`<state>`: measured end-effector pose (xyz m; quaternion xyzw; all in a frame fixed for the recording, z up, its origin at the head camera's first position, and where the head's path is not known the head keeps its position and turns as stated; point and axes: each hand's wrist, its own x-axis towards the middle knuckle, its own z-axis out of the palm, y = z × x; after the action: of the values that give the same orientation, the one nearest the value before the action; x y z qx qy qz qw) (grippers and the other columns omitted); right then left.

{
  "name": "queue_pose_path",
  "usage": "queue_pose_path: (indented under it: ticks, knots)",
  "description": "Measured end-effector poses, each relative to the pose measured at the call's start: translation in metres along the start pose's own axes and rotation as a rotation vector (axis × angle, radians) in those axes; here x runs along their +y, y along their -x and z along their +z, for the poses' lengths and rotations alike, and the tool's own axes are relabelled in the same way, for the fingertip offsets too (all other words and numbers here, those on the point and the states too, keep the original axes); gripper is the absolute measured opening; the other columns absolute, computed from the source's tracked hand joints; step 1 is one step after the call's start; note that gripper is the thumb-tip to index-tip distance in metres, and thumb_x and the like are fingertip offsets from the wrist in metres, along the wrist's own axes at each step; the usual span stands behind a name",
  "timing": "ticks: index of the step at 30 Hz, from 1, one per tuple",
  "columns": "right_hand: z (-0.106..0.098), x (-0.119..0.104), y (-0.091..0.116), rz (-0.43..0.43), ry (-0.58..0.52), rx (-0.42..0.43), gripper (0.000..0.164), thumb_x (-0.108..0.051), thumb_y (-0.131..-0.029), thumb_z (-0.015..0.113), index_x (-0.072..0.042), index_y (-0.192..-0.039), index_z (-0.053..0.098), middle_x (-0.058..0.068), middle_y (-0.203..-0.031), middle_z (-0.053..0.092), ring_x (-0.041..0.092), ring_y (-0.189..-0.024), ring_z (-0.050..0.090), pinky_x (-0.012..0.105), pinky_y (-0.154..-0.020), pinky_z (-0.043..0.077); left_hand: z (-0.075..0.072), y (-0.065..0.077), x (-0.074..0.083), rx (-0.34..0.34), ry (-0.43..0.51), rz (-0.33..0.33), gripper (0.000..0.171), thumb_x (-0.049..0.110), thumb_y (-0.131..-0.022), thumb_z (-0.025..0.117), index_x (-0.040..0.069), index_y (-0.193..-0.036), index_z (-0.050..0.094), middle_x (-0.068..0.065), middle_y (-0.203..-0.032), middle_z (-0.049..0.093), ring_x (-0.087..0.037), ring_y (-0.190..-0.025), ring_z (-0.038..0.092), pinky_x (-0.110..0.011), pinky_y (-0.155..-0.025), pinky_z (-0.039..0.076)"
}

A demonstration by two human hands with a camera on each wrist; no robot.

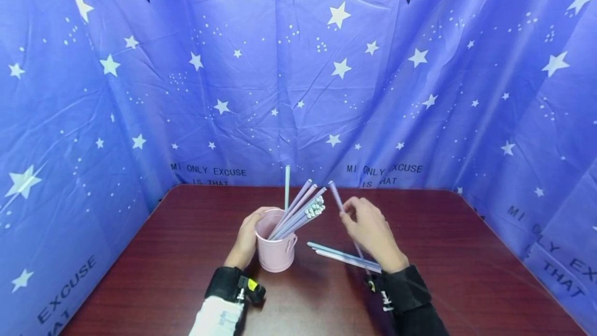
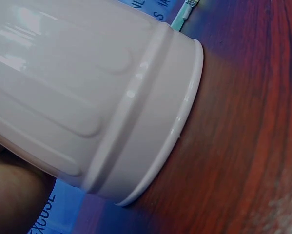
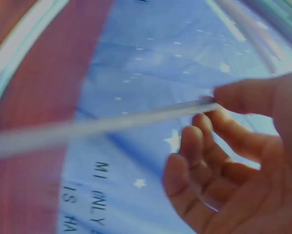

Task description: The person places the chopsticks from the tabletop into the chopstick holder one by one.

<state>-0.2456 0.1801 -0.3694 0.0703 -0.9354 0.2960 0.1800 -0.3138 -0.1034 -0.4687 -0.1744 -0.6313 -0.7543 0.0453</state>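
In the head view a small pink bucket (image 1: pixel 276 255) stands on the table, its rim tipped slightly. My left hand (image 1: pixel 245 237) grips its left side. In the left wrist view the bucket wall (image 2: pixel 77 83) fills much of the picture. Several thin pastel sticks (image 1: pixel 298 215) lean right inside it, with pale, shiny ends. A light green stick (image 1: pixel 287 185) stands upright at the back. My right hand (image 1: pixel 370 229) pinches a thin purple stick (image 1: pixel 337 196), held slanted to the bucket's right. Close up, thumb and index finger hold that stick (image 3: pixel 136 121) near one end.
A few blue and pale sticks (image 1: pixel 338 257) lie on the table below the right hand. The dark red wooden table (image 1: pixel 186 253) meets a blue star-print curtain (image 1: pixel 261 92) at its back and sides. Black straps with small cameras circle both wrists.
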Motion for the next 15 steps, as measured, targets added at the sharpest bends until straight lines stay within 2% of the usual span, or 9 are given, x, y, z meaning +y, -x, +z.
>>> queue_pose_path:
  ticks: [4,7,10,15]
  knots:
    - [-0.016,-0.011,0.000,-0.030,-0.122,0.184,0.007,-0.011,-0.100,0.071,-0.008,-0.106,0.074,0.007,-0.094,0.073,0.017,-0.081,0.061,0.029,-0.073,0.050,0.000,0.000,-0.001,-0.002,0.015,0.006,0.047,0.008,-0.108,0.033,-0.017,-0.131,0.065,-0.029,-0.129,0.072,-0.011,-0.113,0.071,-0.023,-0.106,0.052]
    - [-0.024,-0.019,0.002,-0.044,-0.230,0.299,0.008,-0.011,-0.102,0.070,-0.008,-0.109,0.074,0.007,-0.094,0.076,0.013,-0.080,0.064,0.021,-0.072,0.050,0.000,0.000,-0.001,-0.001,0.032,0.003,0.047,0.008,-0.109,0.033,-0.019,-0.131,0.064,-0.027,-0.127,0.074,-0.011,-0.113,0.072,-0.023,-0.105,0.053]
    - [-0.028,-0.026,0.004,-0.091,-0.400,0.383,0.010,-0.007,-0.104,0.067,-0.003,-0.113,0.072,0.012,-0.095,0.078,0.006,-0.078,0.070,0.016,-0.071,0.056,0.000,0.001,-0.001,-0.007,0.022,0.016,0.047,0.008,-0.109,0.033,-0.019,-0.130,0.065,-0.029,-0.127,0.073,-0.012,-0.113,0.072,-0.023,-0.106,0.053]
    - [-0.031,-0.034,0.005,-0.253,-0.713,0.494,0.016,0.005,-0.104,0.064,0.013,-0.117,0.066,0.012,-0.096,0.076,0.005,-0.081,0.076,0.020,-0.078,0.063,-0.001,0.002,0.000,-0.022,-0.020,0.040,0.047,0.010,-0.108,0.033,-0.015,-0.130,0.067,-0.035,-0.131,0.069,-0.015,-0.115,0.071,-0.024,-0.106,0.052]
